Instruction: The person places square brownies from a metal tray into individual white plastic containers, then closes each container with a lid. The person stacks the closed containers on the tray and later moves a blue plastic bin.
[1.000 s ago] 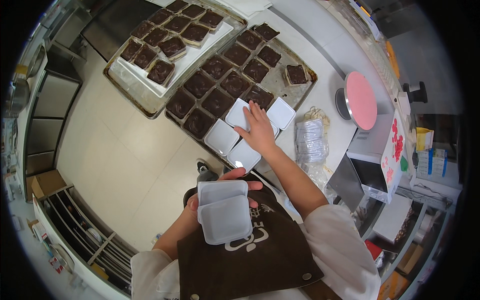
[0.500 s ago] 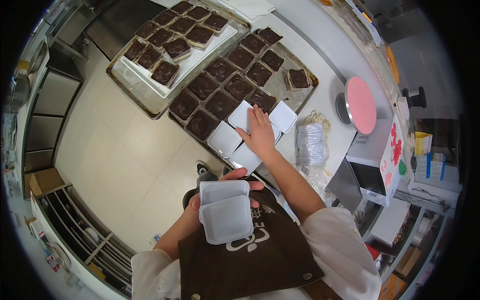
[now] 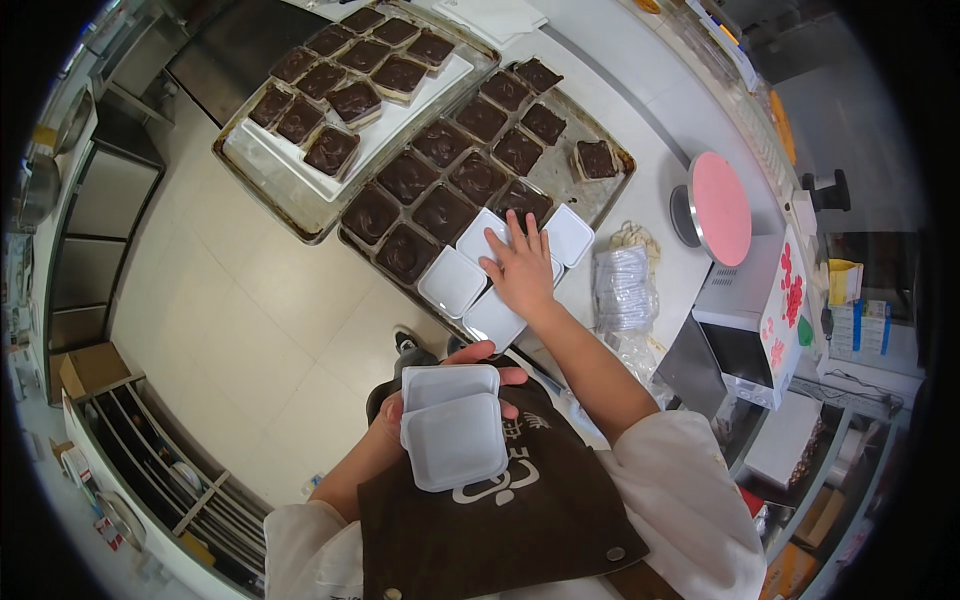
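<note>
My left hand [image 3: 472, 352] holds several white plastic lids [image 3: 457, 440] in front of my apron, thumb and fingertips showing round their edges. My right hand [image 3: 522, 278] lies with spread fingers on a white lid [image 3: 478, 237] over a square tub in the near metal tray [image 3: 612, 188]. Around that hand are more white lids: one at its left [image 3: 450, 282], one at its right [image 3: 568, 237], and one close to the tray's near end [image 3: 494, 320]. Beyond the fingertips, chocolate-topped tubs [image 3: 443, 213] stand in rows without lids.
Another metal tray [image 3: 318, 222] at the far left bears a white board [image 3: 385, 135] with chocolate-topped squares. To the right are a plastic-wrapped bundle [image 3: 623, 288], a pink round turntable [image 3: 722, 210] and a white microwave-like appliance [image 3: 750, 320]. A tiled floor [image 3: 255, 270] lies left of the trays.
My right hand's fingers have spread wider on the lid, the hand staying in nearly the same place. My left hand keeps the lids almost where they were.
</note>
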Demonstrator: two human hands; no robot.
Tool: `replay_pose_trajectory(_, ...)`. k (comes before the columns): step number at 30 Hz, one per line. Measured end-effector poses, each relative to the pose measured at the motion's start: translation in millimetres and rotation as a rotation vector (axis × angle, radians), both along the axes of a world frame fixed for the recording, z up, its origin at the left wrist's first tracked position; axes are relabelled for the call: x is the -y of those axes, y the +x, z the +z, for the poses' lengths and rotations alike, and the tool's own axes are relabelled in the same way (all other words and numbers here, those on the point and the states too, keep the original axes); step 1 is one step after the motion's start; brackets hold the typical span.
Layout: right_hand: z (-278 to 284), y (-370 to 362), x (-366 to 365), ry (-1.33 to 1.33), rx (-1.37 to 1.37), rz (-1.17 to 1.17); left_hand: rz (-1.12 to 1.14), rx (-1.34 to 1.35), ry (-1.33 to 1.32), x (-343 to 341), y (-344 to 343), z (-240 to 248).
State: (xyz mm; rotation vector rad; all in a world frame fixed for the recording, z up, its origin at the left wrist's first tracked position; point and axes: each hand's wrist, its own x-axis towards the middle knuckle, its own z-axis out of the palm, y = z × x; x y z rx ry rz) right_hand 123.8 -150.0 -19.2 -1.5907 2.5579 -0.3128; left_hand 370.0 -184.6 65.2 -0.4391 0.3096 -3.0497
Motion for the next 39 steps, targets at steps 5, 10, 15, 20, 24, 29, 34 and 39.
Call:
replay_pose_trajectory(5,108.5,17.1,10.0,-0.350,0.558,0.010,0.012,0.146,-0.110,7.6,14.5,7.6)
replay_pose_trajectory(10,226.1,71.2,-37.6,-0.272,0.620,0.663,0.084,0.429,-0.211,13.7,26.1,12.6)
replay_pose_trajectory(15,221.7,97.8,-35.9,-0.053,0.585,0.682,0.080,0.392,-0.295,22.9,26.0,14.5)
replay_pose_trajectory(20,207.7,111.2,-40.7,-0.144,0.689,0.617,0.019,0.422,-0.338,35.1,34.9,12.5)
replay_pose_trajectory(24,202.7,120.4,-44.3,-0.338,0.808,0.467,-0.006,0.432,-0.279,49.5,49.6,-2.5)
replay_pose_trajectory(29,146.0,106.2,1.5,-0.337,0.434,0.004,0.068,0.225,-0.055,74.2,77.1,-21.2)
replay_pose_trajectory(34,41.3,114.4,61.2,-0.213,0.278,0.051,0.225,0.424,-0.103,108.7,102.7,-21.8)
replay_pose_trajectory(39,3.9,121.8,78.6,-0.193,0.303,0.020,0.287,0.470,-0.121,132.1,101.3,-9.0)
